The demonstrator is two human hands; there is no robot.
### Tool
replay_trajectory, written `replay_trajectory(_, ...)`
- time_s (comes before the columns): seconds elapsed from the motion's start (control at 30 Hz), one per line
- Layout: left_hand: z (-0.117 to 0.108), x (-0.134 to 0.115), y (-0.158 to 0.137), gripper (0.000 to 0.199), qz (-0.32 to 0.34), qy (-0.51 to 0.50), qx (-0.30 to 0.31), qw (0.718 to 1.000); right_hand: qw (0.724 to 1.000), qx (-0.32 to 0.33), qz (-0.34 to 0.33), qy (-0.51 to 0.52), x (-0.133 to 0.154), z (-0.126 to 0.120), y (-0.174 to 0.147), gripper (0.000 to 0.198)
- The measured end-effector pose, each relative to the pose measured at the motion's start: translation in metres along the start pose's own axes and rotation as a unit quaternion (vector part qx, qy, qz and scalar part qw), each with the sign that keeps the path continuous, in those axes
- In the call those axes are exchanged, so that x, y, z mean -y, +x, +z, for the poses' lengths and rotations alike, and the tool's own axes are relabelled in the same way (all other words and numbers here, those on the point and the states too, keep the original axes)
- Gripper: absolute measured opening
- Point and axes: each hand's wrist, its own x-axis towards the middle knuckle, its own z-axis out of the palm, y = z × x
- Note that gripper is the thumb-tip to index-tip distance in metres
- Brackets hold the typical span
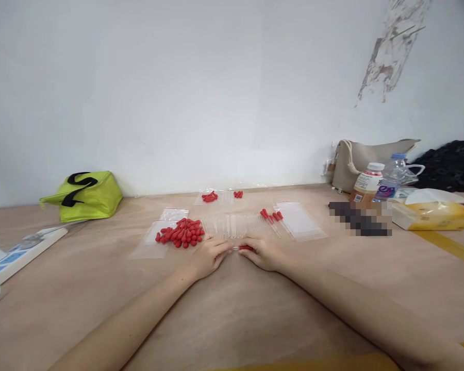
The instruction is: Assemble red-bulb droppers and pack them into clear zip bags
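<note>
Our left hand [212,255] pinching a clear pipette tube [235,249], our right hand [265,253] gripping a red rubber bulb [246,247], more tubes [230,225] beyond

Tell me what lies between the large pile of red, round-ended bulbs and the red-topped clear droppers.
The head view shows a row of thin clear tubes there.

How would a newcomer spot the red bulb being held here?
On the brown tabletop, look just below the row of clear tubes, where the left hand and right hand nearly meet. The red bulb lies sideways in the right hand; unlike the heaped red bulbs nearby, it is held.
</note>
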Motion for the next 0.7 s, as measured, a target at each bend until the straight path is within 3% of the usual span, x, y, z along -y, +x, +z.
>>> replay_trajectory(0.23, 0.003, -0.002, 0.004, 0.021, -0.008, -0.008, -0.004, 1.0, 1.0, -0.007, 0.021, 0.01, 0.0, -0.001, 0.0, 0.017)
replay_trajectory(0.37, 0.003, -0.006, 0.006, 0.019, -0.04, -0.031, -0.032, 0.998, 0.992, -0.043, 0.064, 0.104, -0.001, -0.001, 0.005, 0.015)
replay_trajectory(0.43, 0.003, -0.007, 0.006, 0.019, -0.055, -0.049, -0.047, 0.996, 0.973, -0.092, 0.111, 0.183, -0.002, 0.001, 0.01, 0.016)
replay_trajectory(0.57, 0.0, -0.008, 0.003, 0.034, -0.094, -0.056, -0.077, 0.991, 0.903, -0.192, 0.19, 0.334, -0.01, -0.007, 0.024, 0.039)
replay_trajectory(0.7, -0.004, -0.003, 0.0, 0.026, -0.147, -0.039, -0.097, 0.984, 0.864, -0.314, 0.235, 0.316, -0.041, -0.047, 0.029, 0.044)
